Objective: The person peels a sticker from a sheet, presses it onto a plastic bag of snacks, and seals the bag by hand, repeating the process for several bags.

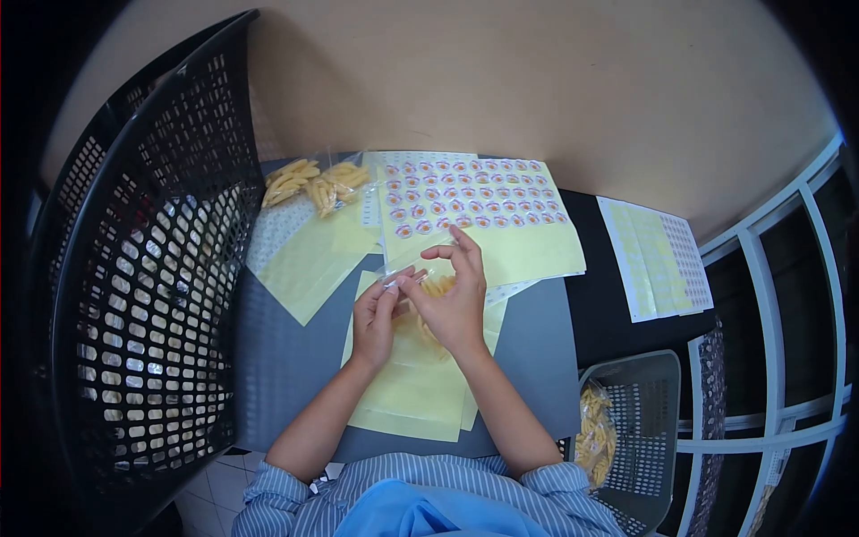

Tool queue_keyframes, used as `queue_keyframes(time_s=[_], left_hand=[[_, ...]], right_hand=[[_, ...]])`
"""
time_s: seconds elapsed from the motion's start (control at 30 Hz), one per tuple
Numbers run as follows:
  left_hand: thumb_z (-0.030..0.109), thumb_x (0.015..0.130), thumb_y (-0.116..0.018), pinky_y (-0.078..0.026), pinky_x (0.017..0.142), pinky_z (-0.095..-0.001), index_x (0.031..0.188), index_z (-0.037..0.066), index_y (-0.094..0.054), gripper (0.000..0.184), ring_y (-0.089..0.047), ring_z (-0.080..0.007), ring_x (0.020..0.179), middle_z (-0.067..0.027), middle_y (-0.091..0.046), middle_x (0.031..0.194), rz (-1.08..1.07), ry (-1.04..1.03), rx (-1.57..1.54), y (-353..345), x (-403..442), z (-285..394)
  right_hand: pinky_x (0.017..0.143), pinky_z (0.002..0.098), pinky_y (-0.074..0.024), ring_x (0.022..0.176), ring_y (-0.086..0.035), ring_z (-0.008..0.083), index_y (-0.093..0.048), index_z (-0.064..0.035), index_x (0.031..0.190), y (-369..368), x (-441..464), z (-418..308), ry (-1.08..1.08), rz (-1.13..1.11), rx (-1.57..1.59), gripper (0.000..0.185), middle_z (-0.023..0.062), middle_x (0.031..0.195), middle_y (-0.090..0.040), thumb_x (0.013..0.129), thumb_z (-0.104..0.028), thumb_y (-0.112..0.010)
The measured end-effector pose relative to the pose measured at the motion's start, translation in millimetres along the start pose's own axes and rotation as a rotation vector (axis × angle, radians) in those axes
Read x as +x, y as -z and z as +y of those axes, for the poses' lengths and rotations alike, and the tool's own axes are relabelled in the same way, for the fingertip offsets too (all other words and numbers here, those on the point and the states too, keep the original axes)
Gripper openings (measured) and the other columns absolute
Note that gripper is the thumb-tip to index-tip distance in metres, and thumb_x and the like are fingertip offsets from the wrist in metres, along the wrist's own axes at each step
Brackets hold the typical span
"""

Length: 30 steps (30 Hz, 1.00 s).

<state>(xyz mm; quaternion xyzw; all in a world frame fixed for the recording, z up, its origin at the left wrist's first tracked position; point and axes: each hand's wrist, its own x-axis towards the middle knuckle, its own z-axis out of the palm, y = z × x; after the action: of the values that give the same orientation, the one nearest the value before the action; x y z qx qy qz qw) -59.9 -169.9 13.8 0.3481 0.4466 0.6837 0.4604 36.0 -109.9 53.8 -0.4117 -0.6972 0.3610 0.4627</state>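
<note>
A clear plastic bag (pixel 438 287) of yellow stick-shaped snacks is held above yellow backing sheets (pixel 403 403) in the middle of the table. My left hand (pixel 376 320) is closed, pinching the bag's upper left edge between thumb and fingers. Over the bag lies my right hand (pixel 456 304), its thumb touching the edge beside my left fingertips. The other visible right fingers are apart and raised, near a sheet of round stickers (pixel 479 192). Part of the bag is hidden behind my right hand.
Two filled snack bags (pixel 313 186) lie at the back left on more sheets. A tall black perforated basket (pixel 148 295) stands at the left. To the right are another sticker sheet (pixel 658 255) and a grey basket (pixel 649 430) containing a filled bag (pixel 594 434). A wall closes off the back.
</note>
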Motion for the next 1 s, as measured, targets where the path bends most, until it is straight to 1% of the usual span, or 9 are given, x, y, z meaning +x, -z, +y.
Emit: queue_keyframes(time_s=[0.03,0.2,0.37,0.67,0.73,0.77,0.87,0.93,1.0], left_hand=[[0.013,0.090,-0.036,-0.044,0.080,-0.0242,0.116,-0.001,-0.049,0.032,-0.054,-0.0146,0.099,-0.0102,-0.058,0.107,0.038,0.030,0.057,-1,-1,2],[0.016,0.089,-0.043,-0.044,0.067,-0.0176,0.105,0.001,-0.057,0.026,-0.058,-0.0079,0.080,-0.0040,-0.063,0.092,0.134,0.097,0.277,14,5,-9],[0.016,0.088,-0.045,-0.042,0.056,-0.0189,0.096,-0.001,-0.059,0.023,-0.053,-0.0057,0.064,-0.0050,-0.062,0.083,0.226,0.086,0.103,2,7,-5],[0.013,0.089,-0.042,-0.049,0.067,-0.0223,0.099,-0.006,-0.055,0.025,-0.061,-0.0134,0.083,-0.0139,-0.063,0.091,0.094,0.139,0.206,12,6,-6],[0.010,0.089,-0.041,-0.049,0.068,-0.0223,0.100,-0.006,-0.055,0.024,-0.061,-0.0137,0.085,-0.0140,-0.063,0.092,0.099,0.136,0.171,7,7,-4],[0.010,0.089,-0.042,-0.049,0.069,-0.0222,0.101,-0.006,-0.055,0.023,-0.061,-0.0138,0.085,-0.0135,-0.063,0.092,0.092,0.127,0.142,6,7,-5],[0.007,0.089,-0.042,-0.048,0.072,-0.0220,0.101,-0.006,-0.054,0.022,-0.061,-0.0146,0.086,-0.0132,-0.063,0.092,0.076,0.119,0.150,5,8,-5],[0.009,0.090,-0.042,-0.048,0.071,-0.0221,0.102,-0.007,-0.054,0.023,-0.061,-0.0134,0.082,-0.0129,-0.063,0.090,0.020,0.052,0.153,7,8,-12],[0.009,0.089,-0.042,-0.048,0.071,-0.0243,0.101,-0.006,-0.055,0.023,-0.061,-0.0153,0.081,-0.0125,-0.063,0.089,-0.007,0.031,0.197,6,8,-8]], right_hand=[[0.086,0.0377,-0.0388,0.104,-0.048,0.0304,-0.056,-0.0052,0.084,1,0,0,0.063,0.019,-0.062,0.028,0.0140,0.119,-0.043,0.061,-0.012,-0.071],[0.074,0.0323,-0.0443,0.084,-0.053,0.0217,-0.056,-0.0039,0.084,1,-1,9,-0.044,-0.023,-0.020,0.027,0.0125,0.110,-0.046,0.062,-0.013,-0.071],[0.063,0.0293,-0.0453,0.069,-0.055,0.0175,-0.057,-0.0023,0.079,0,3,21,-0.117,-0.039,0.024,0.019,0.0090,0.087,-0.055,0.067,-0.012,-0.068],[0.058,0.0230,-0.0421,0.067,-0.056,0.0110,-0.059,-0.0005,0.078,-2,4,48,-0.286,-0.057,0.254,0.013,0.0056,0.081,-0.057,0.073,-0.012,-0.066],[0.067,0.0207,-0.0442,0.079,-0.055,0.0073,-0.057,-0.0013,0.087,1,6,50,-0.274,-0.115,0.171,0.013,0.0035,0.089,-0.058,0.078,-0.009,-0.062],[0.059,0.0215,-0.0417,0.074,-0.057,0.0103,-0.060,-0.0008,0.079,-2,7,55,-0.221,-0.004,0.256,0.011,0.0050,0.088,-0.057,0.078,-0.012,-0.062],[0.059,0.0210,-0.0409,0.076,-0.055,0.0096,-0.060,-0.0014,0.079,10,21,58,-0.244,0.123,0.442,0.010,0.0044,0.091,-0.057,0.081,-0.011,-0.059],[0.061,0.0210,-0.0412,0.075,-0.055,0.0096,-0.061,-0.0027,0.082,19,33,64,-0.257,0.124,0.396,0.010,0.0035,0.090,-0.057,0.083,-0.011,-0.056],[0.063,0.0215,-0.0420,0.075,-0.055,0.0096,-0.062,-0.0038,0.084,22,47,61,-0.169,-0.003,0.093,0.010,0.0032,0.089,-0.057,0.083,-0.011,-0.055]])
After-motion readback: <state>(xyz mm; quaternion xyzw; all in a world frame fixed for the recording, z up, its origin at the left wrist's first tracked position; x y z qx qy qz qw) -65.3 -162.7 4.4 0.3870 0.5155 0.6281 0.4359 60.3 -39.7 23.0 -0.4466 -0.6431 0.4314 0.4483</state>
